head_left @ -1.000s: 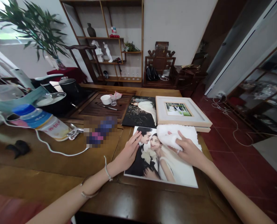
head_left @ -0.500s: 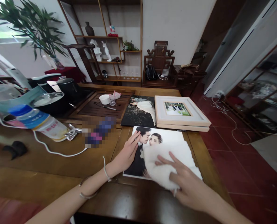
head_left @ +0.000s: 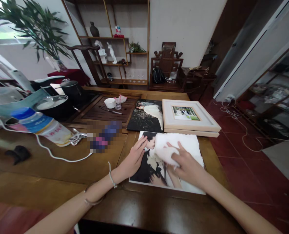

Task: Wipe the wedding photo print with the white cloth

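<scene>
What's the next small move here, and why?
Probably draw the white cloth nearer along the photo print: the right hand holds it over the far part, the near edge is uncovered, and the left hand rests on the left side.

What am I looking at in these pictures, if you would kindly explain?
All the pictures come from one camera worn on a person's head, looking forward and down; there is no machine, only that person's two bare hands. The left hand lies on the left side of a large photo print, and the right hand holds a white cloth over it. Beyond the print, on the wooden table, lie a dark photo and a framed picture; a blue-capped bottle is to the left.
</scene>
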The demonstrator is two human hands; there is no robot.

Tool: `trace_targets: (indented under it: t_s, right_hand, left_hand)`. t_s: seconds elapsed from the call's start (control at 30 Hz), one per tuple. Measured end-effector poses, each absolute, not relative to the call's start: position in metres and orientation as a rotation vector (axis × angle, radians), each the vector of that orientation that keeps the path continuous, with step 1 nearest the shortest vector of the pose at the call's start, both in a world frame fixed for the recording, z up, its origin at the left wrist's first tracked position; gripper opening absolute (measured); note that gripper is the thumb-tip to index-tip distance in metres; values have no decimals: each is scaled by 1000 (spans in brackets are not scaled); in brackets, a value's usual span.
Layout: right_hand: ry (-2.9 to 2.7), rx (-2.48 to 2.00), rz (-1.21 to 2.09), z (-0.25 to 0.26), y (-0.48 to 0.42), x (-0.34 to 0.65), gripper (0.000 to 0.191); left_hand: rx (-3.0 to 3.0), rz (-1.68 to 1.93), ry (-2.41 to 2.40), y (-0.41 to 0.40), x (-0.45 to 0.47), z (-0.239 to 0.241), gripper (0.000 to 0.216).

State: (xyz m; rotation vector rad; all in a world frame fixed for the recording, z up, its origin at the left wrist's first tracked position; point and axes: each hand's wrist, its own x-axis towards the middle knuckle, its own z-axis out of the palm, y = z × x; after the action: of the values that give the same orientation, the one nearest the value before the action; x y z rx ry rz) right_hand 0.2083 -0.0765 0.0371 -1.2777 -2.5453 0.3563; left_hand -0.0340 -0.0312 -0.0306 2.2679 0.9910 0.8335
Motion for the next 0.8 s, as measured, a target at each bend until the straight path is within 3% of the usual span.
trace_targets:
  t_s: [0.27, 0.4, 0.63, 0.8]
  right_hand:
    - [-2691, -1017, 686, 43, -150, 186, 35]
    - [-2639, -1082, 606, 41, -127, 192, 36]
    - [-2509, -1265, 305, 40, -53, 199, 19]
    - [-2474, -1281, 266, 40, -34, 195, 21]
  left_hand:
    - [2240, 809, 994, -32, -34, -27, 46]
    - [2246, 836, 990, -32, -33, -28, 46]
    - [2257, 867, 962, -32, -34, -28, 46]
    - [2269, 870, 942, -32, -34, -26, 47]
